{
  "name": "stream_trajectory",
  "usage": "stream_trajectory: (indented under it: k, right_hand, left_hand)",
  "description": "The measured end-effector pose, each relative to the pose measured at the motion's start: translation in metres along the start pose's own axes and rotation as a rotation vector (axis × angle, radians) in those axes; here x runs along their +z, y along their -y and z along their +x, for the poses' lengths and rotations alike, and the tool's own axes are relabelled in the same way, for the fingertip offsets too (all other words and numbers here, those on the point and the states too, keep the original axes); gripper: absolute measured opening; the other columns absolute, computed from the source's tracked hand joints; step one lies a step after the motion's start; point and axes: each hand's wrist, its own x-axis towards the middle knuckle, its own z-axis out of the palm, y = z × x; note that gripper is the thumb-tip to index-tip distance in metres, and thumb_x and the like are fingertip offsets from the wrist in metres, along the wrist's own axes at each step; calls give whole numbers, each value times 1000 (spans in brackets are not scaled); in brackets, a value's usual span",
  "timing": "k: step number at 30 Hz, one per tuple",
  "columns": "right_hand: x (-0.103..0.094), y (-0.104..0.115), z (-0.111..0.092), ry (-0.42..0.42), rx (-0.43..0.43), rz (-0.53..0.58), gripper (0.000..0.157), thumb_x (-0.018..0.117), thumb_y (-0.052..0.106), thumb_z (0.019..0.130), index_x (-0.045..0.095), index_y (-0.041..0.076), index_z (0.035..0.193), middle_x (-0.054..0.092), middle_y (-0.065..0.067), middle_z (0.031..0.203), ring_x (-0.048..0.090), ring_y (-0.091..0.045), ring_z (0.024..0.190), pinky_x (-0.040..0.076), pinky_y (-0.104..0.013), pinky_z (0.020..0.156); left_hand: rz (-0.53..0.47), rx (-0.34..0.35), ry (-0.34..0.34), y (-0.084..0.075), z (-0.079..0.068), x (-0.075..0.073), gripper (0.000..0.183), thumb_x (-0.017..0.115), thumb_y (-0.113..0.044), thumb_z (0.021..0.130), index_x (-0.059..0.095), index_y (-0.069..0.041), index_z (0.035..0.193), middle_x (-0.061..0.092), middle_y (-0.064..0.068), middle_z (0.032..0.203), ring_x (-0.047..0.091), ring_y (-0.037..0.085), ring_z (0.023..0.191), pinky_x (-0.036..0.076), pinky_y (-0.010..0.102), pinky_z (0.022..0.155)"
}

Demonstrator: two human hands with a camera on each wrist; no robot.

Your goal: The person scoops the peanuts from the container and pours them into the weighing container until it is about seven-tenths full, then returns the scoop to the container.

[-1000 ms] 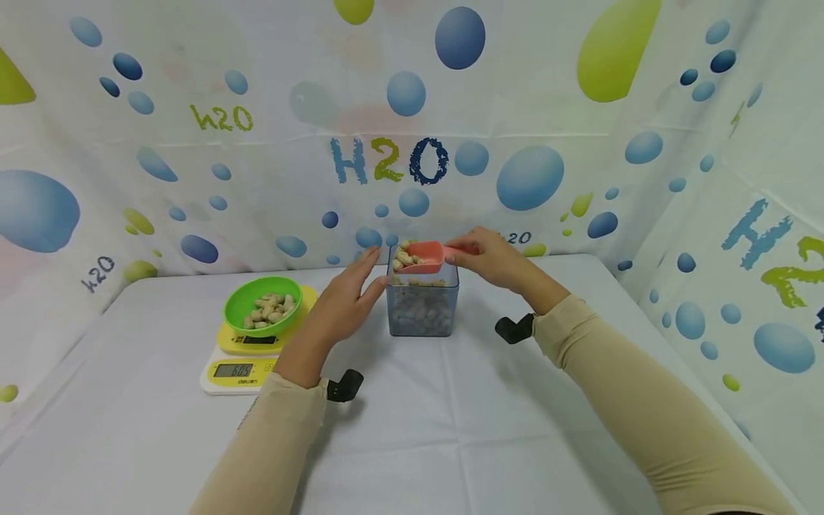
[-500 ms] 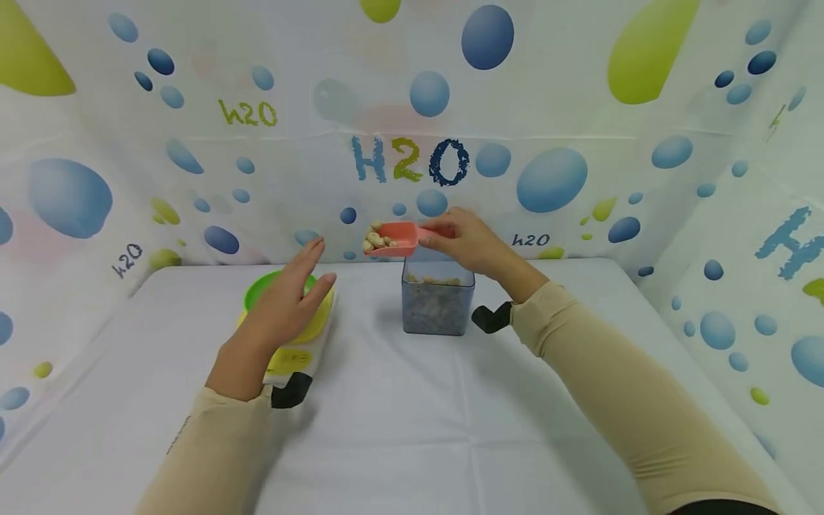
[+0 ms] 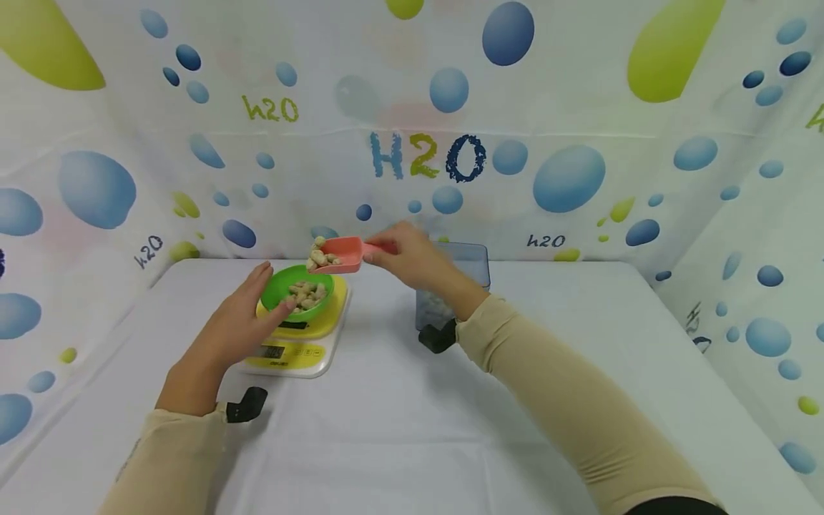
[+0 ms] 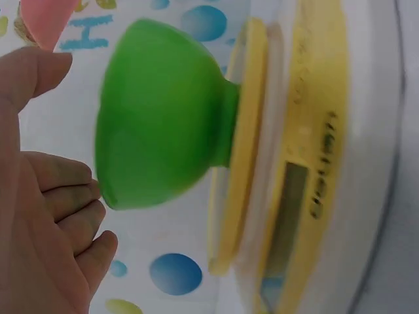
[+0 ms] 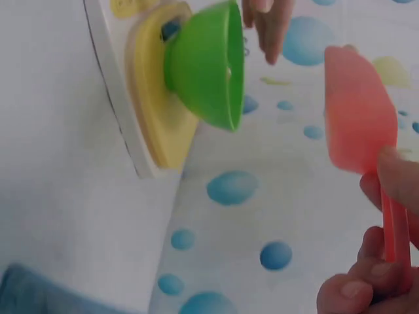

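Observation:
My right hand (image 3: pixel 412 259) pinches the handle of a pink scoop (image 3: pixel 348 254) loaded with peanuts (image 3: pixel 319 257). The scoop is raised, its front end over the far right rim of a green bowl (image 3: pixel 275 289). More peanuts in their shells lie inside that bowl, which stands on a yellow and white kitchen scale (image 3: pixel 327 346). At the bowl's left side is my left hand (image 3: pixel 232 322), fingers extended and thumb apart, holding nothing. In the left wrist view its fingertips (image 4: pixel 91 190) come right up to the rim of the bowl. The scale's display shows digits too dim to read.
A clear bluish square container (image 3: pixel 473 261) stands right of the scale, partly hidden behind my right wrist. White cloth covers the table (image 3: pixel 373 429). A dotted curtain (image 3: pixel 386 107) closes off the back and sides.
The loaded scoop has moved left in my right hand, from over the square container to the green bowl. My left hand has left the container's side and come beside the bowl.

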Motion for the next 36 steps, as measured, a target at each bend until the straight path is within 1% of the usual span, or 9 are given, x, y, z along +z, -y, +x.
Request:
stream_trajectory:
  k: [3, 7, 12, 18, 22, 25, 30, 32, 36]
  right_hand:
    - [17, 9, 1, 6, 19, 20, 40, 63, 37, 96, 65, 17, 131, 53, -3, 110, 49, -18, 103, 52, -28, 81]
    - [37, 20, 0, -9, 28, 5, 39, 64, 35, 95, 66, 16, 130, 51, -3, 107, 50, -17, 96, 50, -26, 76]
    - [51, 28, -2, -53, -5, -113, 39, 63, 34, 96, 65, 18, 132, 47, -2, 104, 51, -15, 86, 48, -23, 67]
    - [59, 31, -4, -130, -149, -363, 35, 62, 33, 96, 67, 21, 128, 45, -1, 99, 48, -13, 83, 46, -17, 63]
    - [60, 31, -4, -186, -226, -481, 31, 61, 32, 97, 68, 25, 127, 43, 0, 96, 44, -14, 80, 42, -18, 56]
    - [59, 27, -4, -240, -314, -597, 27, 60, 22, 99, 68, 24, 125, 44, -1, 94, 42, -14, 77, 40, -19, 54]
    - [56, 22, -5, -395, -513, -821, 28, 56, 8, 99, 72, 19, 119, 53, -4, 93, 49, -16, 74, 44, -20, 55]
    - [54, 21, -7, -439, -551, -877, 28, 55, 8, 99, 73, 18, 118, 56, -5, 94, 52, -17, 74, 45, -21, 54]
    - [49, 18, -9, -438, -550, -922, 27, 58, 10, 98, 73, 19, 118, 59, -5, 99, 54, -18, 76, 45, -21, 55]
  left_hand:
    - [-3, -35, 44, 6, -4, 1, 93, 42, -63, 96, 3, -7, 159, 3, 16, 166, 15, 49, 147, 19, 69, 113]
    - [-9, -66, 66, 10, -8, 1, 97, 42, -68, 94, 4, -6, 158, 4, 19, 165, 15, 50, 147, 19, 69, 113]
    - [-17, -67, 61, 12, -6, 1, 98, 42, -68, 94, 5, -5, 158, 5, 19, 165, 15, 49, 147, 19, 68, 114]
    - [-32, -79, 66, 14, -5, 2, 100, 43, -70, 92, 5, -6, 159, 6, 19, 165, 14, 48, 147, 19, 68, 114]
    - [-30, -83, 66, 14, -5, 2, 100, 44, -69, 92, 5, -6, 159, 6, 19, 165, 14, 48, 148, 18, 68, 114]
    - [-22, -80, 62, 12, -4, 4, 98, 44, -67, 93, 5, -5, 158, 6, 20, 165, 14, 48, 147, 18, 67, 114]
    - [-23, -79, 53, 10, -2, 6, 98, 44, -67, 93, 6, -4, 158, 6, 20, 164, 14, 48, 147, 18, 68, 114]
    - [-27, -79, 49, 9, -2, 6, 98, 44, -67, 93, 6, -4, 158, 6, 20, 164, 14, 48, 147, 18, 68, 114]
    - [-29, -83, 42, 8, -1, 8, 99, 45, -67, 93, 5, -4, 158, 6, 21, 164, 14, 48, 147, 18, 68, 114]
